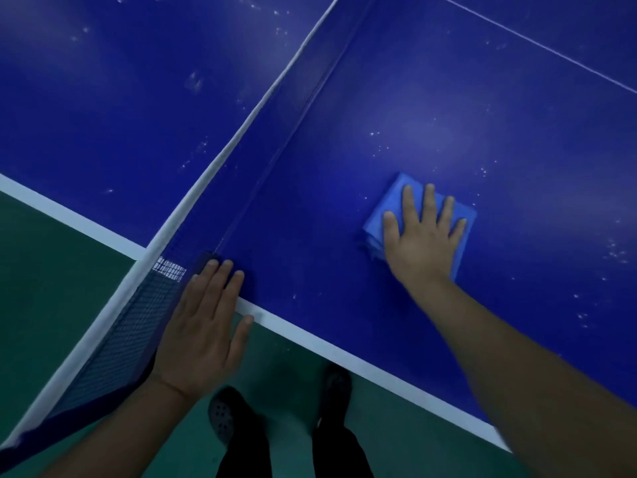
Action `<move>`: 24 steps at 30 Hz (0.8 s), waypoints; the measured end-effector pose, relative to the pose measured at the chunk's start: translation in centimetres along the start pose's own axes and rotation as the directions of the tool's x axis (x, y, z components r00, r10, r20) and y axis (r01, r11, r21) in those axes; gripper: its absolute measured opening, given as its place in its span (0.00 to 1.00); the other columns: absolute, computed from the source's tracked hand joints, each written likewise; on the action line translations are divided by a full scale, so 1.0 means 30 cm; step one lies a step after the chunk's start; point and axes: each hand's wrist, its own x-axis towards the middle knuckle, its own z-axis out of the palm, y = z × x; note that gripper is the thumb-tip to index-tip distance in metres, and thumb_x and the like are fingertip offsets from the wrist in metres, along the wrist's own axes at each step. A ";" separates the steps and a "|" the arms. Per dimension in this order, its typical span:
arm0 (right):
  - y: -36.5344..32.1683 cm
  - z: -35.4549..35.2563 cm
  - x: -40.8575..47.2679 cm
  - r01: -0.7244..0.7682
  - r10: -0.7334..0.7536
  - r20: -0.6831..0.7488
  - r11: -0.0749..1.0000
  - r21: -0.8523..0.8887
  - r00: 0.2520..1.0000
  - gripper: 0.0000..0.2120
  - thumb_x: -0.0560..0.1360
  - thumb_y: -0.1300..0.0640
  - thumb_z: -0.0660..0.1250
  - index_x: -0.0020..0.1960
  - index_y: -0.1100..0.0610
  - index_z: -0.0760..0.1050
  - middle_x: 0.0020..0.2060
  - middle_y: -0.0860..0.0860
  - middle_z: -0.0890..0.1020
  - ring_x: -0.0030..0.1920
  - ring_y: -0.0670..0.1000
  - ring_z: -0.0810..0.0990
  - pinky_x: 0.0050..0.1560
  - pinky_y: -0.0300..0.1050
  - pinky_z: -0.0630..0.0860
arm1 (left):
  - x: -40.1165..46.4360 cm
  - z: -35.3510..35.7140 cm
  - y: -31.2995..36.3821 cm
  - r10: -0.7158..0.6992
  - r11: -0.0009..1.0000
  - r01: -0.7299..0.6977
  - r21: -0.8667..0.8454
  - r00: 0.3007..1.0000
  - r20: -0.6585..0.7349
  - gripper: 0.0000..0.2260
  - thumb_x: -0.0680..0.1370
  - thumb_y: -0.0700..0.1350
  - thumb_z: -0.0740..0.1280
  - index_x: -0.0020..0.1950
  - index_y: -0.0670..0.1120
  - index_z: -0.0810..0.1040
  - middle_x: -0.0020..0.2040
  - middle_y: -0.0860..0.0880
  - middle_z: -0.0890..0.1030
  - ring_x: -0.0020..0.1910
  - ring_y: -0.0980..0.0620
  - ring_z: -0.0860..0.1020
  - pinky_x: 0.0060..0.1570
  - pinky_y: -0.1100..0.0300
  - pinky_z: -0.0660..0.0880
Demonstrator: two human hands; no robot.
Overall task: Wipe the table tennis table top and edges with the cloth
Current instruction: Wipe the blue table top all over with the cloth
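Observation:
The blue table tennis table top fills most of the view, speckled with pale dust marks. A folded light blue cloth lies flat on it to the right of the net. My right hand presses down on the cloth with straight, spread fingers. My left hand rests flat on the table's near white edge line, right beside the net post, its fingertips on the blue surface and its thumb over the edge.
The net with its white top band runs diagonally from lower left to the top centre, splitting the table. A thin white centre line crosses the upper right. Green floor and my dark shoes lie below the edge.

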 end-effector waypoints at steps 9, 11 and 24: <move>-0.096 0.056 -0.179 0.696 -0.694 0.069 0.704 -0.144 0.717 0.29 0.81 0.36 0.50 0.80 0.46 0.61 0.80 0.52 0.61 0.79 0.63 0.58 0.75 0.70 0.55 | 0.027 -0.009 -0.051 0.003 1.000 -0.003 -0.015 1.000 0.000 0.30 0.83 0.55 0.53 0.78 0.35 0.62 0.79 0.38 0.62 0.80 0.42 0.57 0.79 0.49 0.52; -0.053 0.025 -0.027 0.508 -0.511 0.021 0.846 -0.163 0.859 0.31 0.81 0.35 0.46 0.81 0.45 0.57 0.81 0.52 0.57 0.80 0.64 0.54 0.75 0.71 0.54 | 0.030 -0.007 -0.051 0.013 1.000 -0.013 -0.022 1.000 0.001 0.31 0.83 0.56 0.53 0.78 0.35 0.61 0.79 0.38 0.61 0.81 0.42 0.56 0.80 0.51 0.50; -0.204 0.080 -0.154 0.834 -0.838 0.059 0.530 -0.156 0.543 0.29 0.82 0.38 0.51 0.80 0.47 0.62 0.79 0.51 0.62 0.79 0.64 0.57 0.75 0.70 0.54 | 0.028 -0.003 -0.039 0.027 0.998 -0.030 -0.048 0.999 -0.047 0.31 0.84 0.56 0.52 0.76 0.33 0.64 0.78 0.35 0.64 0.80 0.40 0.58 0.78 0.46 0.56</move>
